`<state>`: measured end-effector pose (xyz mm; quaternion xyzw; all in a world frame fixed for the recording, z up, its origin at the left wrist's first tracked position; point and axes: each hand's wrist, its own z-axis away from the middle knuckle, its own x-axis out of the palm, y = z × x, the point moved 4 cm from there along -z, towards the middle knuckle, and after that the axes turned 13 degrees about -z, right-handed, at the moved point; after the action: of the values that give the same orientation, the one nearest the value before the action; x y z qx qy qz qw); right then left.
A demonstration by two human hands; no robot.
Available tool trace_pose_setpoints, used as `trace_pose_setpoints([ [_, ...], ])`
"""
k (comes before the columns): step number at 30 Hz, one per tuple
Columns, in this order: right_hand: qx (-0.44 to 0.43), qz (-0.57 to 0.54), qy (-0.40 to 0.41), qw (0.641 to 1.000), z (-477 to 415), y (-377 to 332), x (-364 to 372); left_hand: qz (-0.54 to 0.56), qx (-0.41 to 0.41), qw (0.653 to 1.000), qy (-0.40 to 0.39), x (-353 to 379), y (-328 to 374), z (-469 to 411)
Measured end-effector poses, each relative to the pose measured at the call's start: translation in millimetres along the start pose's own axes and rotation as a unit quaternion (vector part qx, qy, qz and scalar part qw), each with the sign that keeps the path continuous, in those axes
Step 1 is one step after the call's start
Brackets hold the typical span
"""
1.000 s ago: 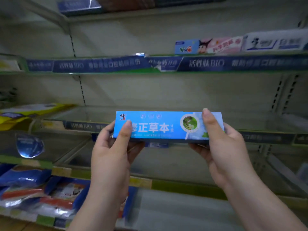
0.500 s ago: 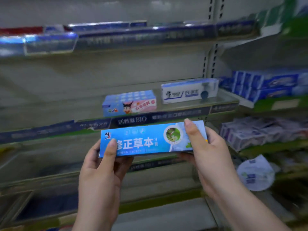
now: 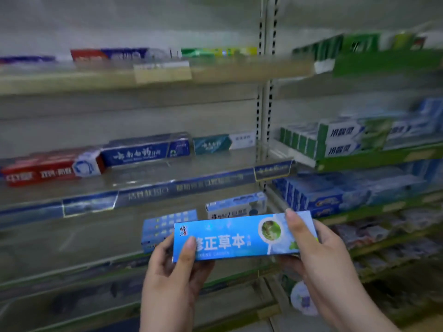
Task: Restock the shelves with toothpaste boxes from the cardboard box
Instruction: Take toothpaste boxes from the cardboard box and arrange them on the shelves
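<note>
A light blue toothpaste box [image 3: 239, 237] with white characters lies level in front of the shelves, low and right of centre. My left hand [image 3: 175, 271] grips its left end, thumb on the front face. My right hand [image 3: 318, 257] grips its right end, thumb across the top front. The cardboard box is out of view. Just behind the held box, a shelf [image 3: 72, 245] carries a pale blue box [image 3: 165, 226] and a white-and-blue box [image 3: 236, 206].
The shelf above [image 3: 143, 180] holds a red box [image 3: 48, 167], a dark blue box [image 3: 146, 150] and a teal box [image 3: 223, 142]. A slotted upright [image 3: 263, 104] divides the bays. The right bay holds stacked green-white boxes [image 3: 335, 140] and blue boxes [image 3: 323, 195].
The view has swung up and to the right, so higher shelves and the right bay now show. Both hands still hold the blue box at its ends, now lower in the frame.
</note>
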<state>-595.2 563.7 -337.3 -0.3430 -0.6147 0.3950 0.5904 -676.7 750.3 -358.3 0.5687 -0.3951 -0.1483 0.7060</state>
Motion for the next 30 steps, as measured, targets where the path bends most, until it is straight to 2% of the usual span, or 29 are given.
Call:
trace_pose_setpoints([
  [11, -0.05, 0.004, 0.01, 0.999, 29, -132, 40, -0.008, 0.023, 0.998, -0.053, 59, 124, 38],
  [18, -0.101, -0.016, -0.015, 0.995, 50, -206, 53, -0.006, 0.058, 0.992, -0.115, 95, 186, 61],
  [30, -0.147, -0.059, -0.04, 0.986, 80, -254, 76, 0.009, 0.103, 0.985, -0.136, 101, 245, 91],
])
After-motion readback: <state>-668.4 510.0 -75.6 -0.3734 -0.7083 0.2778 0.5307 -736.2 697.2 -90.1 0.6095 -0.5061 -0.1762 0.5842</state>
